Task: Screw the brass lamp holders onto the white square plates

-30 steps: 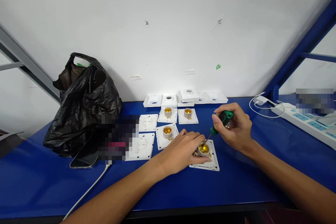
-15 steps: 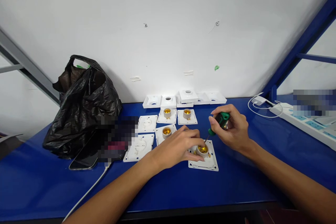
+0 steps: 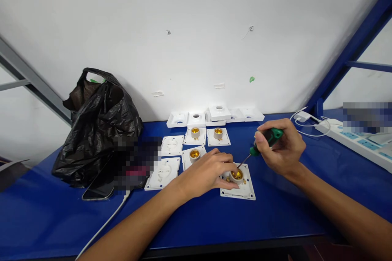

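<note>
My left hand (image 3: 214, 171) has its thumb and fingers around a round lamp socket (image 3: 236, 176) with a brass-coloured inside. This socket sits on a square white base plate (image 3: 241, 193) lying on the blue table. In my right hand (image 3: 283, 147) is a screwdriver (image 3: 271, 136) with a green and black handle, held tilted. Its shaft slants down to the left, and the tip is at the socket's far rim, partly behind my left fingers. Whether the tip touches a screw cannot be made out.
Behind my left hand stand more plates with lamp sockets (image 3: 195, 133), beside bare white plates (image 3: 163, 174). White square covers (image 3: 219, 112) line the wall. A black plastic bag (image 3: 101, 130) and a phone (image 3: 98, 187) lie left. At right is a power strip (image 3: 358, 140).
My right hand has moved right, laying the screwdriver at a lower slant, with more of its shaft showing. My left hand stays on the lamp socket.
</note>
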Available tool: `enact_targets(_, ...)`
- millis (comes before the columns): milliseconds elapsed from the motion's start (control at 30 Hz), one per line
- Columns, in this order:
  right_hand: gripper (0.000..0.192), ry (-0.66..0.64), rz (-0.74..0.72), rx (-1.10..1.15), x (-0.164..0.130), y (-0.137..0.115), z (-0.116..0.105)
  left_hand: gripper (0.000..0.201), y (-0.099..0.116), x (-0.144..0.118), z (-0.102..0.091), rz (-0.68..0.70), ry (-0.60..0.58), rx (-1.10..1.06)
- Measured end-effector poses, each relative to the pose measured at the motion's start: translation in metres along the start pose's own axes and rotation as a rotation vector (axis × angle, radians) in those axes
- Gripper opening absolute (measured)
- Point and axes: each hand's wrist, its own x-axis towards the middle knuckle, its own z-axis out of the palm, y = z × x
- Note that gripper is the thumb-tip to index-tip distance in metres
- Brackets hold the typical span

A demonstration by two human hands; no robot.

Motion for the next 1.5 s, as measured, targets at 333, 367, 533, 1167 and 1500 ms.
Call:
enact_targets(333, 0.014, 0.034, -0.047, -0.005, 0.000, 0.001, 0.001, 0.025, -0.001, -0.001, 0.003, 0.045, 0.013, 0.054)
enact_targets(367, 0.014, 0.036, -0.046, -0.005, 0.001, 0.002, 0.001, 0.025, -0.002, -0.001, 0.003, 0.046, 0.016, 0.050)
enact_targets(533, 0.011, 0.022, -0.045, -0.030, 0.000, 0.002, 0.001, 0.024, -0.002, -0.001, 0.004, 0.023, 0.009, 0.043)
enact_targets(1167, 0.012, -0.087, -0.028, -0.024, -0.007, 0.001, 0.005, 0.049, 0.002, 0.000, 0.009, -0.119, 0.021, -0.125)
enact_targets(1500, 0.011, -0.175, -0.012, -0.011, -0.007, 0.001, 0.003, 0.043, -0.002, 0.002, 0.014, -0.069, 0.009, -0.061)
